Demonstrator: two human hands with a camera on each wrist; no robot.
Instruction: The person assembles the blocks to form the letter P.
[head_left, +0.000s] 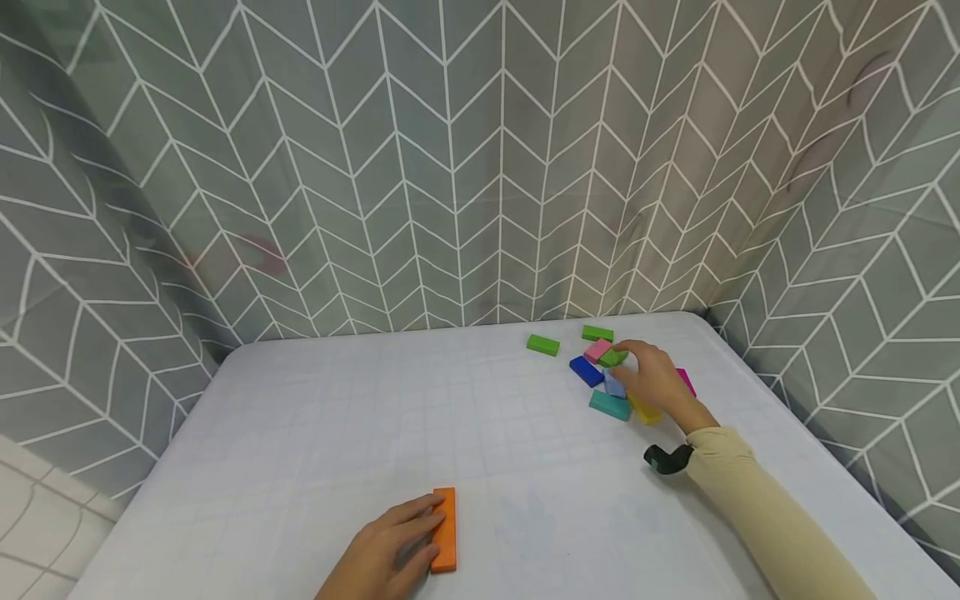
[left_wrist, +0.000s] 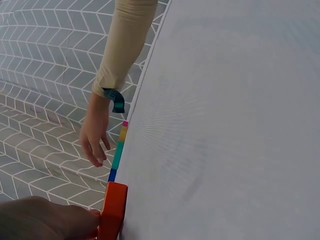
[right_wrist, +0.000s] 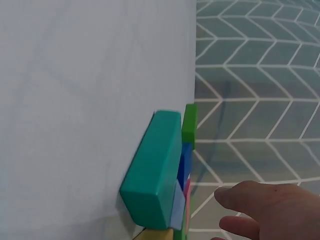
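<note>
My left hand (head_left: 390,546) lies against the long side of an orange block (head_left: 446,530), its fingertips touching the block. In the left wrist view the orange block (left_wrist: 113,210) stands beside my fingers. My right hand (head_left: 654,379) hangs over a loose group of blocks at the far right, thumb and fingers apart around a green block (head_left: 612,357). Nothing shows between the fingers of the right hand (right_wrist: 255,205) in its wrist view. Close by lie a pink block (head_left: 597,350), a light blue piece (head_left: 613,384) and a yellow block (head_left: 645,410), partly covered by the hand.
A teal block (head_left: 610,406) and a dark blue block (head_left: 586,372) lie left of the right hand. Farther back are green blocks (head_left: 543,344); a magenta block (head_left: 686,382) shows behind the wrist. The white table (head_left: 337,417) ends at a patterned curtain (head_left: 450,167).
</note>
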